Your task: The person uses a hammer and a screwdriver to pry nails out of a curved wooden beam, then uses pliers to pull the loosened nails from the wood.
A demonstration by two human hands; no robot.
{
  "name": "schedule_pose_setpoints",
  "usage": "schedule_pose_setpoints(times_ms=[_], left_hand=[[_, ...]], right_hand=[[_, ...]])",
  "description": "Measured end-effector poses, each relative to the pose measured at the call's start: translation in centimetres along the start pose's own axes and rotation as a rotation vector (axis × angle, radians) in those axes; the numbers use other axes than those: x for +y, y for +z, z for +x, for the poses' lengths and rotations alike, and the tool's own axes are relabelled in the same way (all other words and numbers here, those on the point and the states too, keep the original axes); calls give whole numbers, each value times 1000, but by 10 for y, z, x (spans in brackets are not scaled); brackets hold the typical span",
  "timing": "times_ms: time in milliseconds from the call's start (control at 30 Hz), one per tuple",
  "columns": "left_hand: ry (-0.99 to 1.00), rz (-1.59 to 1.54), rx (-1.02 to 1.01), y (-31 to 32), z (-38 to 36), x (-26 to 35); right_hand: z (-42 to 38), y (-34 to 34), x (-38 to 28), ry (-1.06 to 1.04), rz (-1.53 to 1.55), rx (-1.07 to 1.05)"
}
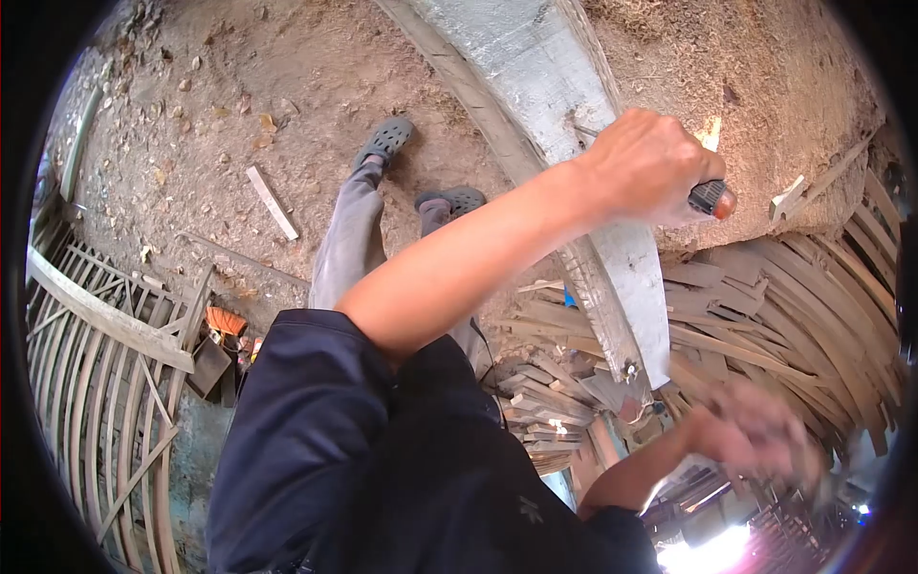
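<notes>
My left hand (655, 167) is closed in a fist around a hand tool whose black handle (708, 198) ends in an orange-brown butt, sticking out beyond the fist. The fingers hide most of the tool. That fist is over the edge of a long, grey-white timber (626, 277), with my forearm crossing above the wood. A short, thin dark piece shows against the timber just left of the fist. Lower right, my right hand (765, 435) is raised and smeared by motion, apart from the timber; I cannot tell whether it holds anything.
Stacked wooden strips (765, 306) lie right of the timber, with shorter offcuts (550, 397) below. Sawdust (727, 57) covers the upper right ground. A slatted wooden frame (110, 383) stands at left, near an orange object (227, 320). A loose stick (273, 203) lies by my feet.
</notes>
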State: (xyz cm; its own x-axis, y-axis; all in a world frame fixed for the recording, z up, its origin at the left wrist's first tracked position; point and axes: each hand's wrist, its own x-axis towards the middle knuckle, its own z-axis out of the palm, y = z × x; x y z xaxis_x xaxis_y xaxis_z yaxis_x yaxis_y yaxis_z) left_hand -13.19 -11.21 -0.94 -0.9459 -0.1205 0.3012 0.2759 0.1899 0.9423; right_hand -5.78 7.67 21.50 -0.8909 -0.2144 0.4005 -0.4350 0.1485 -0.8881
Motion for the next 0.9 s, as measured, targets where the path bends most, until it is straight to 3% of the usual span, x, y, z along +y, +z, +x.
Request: schedule_pose_setpoints(times_ms=[133, 167, 233, 267, 333, 367, 400, 533, 567, 600, 633, 667, 733, 800, 867, 900], left_hand=[[-20, -49, -20, -1, 1, 3], [-72, -19, -56, -8, 4, -2], [-75, -12, -41, -6, 1, 1], [-48, 0, -24, -5, 1, 2], [-8, -16, 16, -6, -1, 1], [7, -13, -24, -9, -4, 2], [21, -5, -63, -12, -6, 2], [168, -20, 48, -11, -11, -12], [204, -38, -111, -13, -16, -9], [239, -70, -275, -12, -22, -3], [315, -6, -559, -10, -26, -5], [331, -5, -563, -9, -30, -10], [520, 106, -594, -12, -41, -10], [505, 57, -622, -18, -31, -1], [508, 20, -669, -25, -21, 16], [448, -4, -596, -27, -21, 30]], right_hand=[[-30, 28, 35, 986, -858, 294], [-12, 14, 33, 972, -833, 269], [30, -36, -18, 493, 247, -253], [34, -31, -26, 499, 238, -246], [39, -19, -30, 59, -42, -186], [9, -38, -1, 89, 1, 157], [0, -34, 10, 84, 3, 153], [-38, 38, 38, 635, -501, 38], [-35, 46, 24, 504, -378, 110], [-32, 52, 11, 517, -392, 116], [-30, 59, 2, 437, -384, 185], [-30, 62, -1, 346, -369, 253], [-42, 59, -6, 394, -418, 313], [-55, 54, -8, 394, -522, 155], [-68, 55, -12, 420, -489, 192], [-73, 57, -15, 449, -501, 187]])
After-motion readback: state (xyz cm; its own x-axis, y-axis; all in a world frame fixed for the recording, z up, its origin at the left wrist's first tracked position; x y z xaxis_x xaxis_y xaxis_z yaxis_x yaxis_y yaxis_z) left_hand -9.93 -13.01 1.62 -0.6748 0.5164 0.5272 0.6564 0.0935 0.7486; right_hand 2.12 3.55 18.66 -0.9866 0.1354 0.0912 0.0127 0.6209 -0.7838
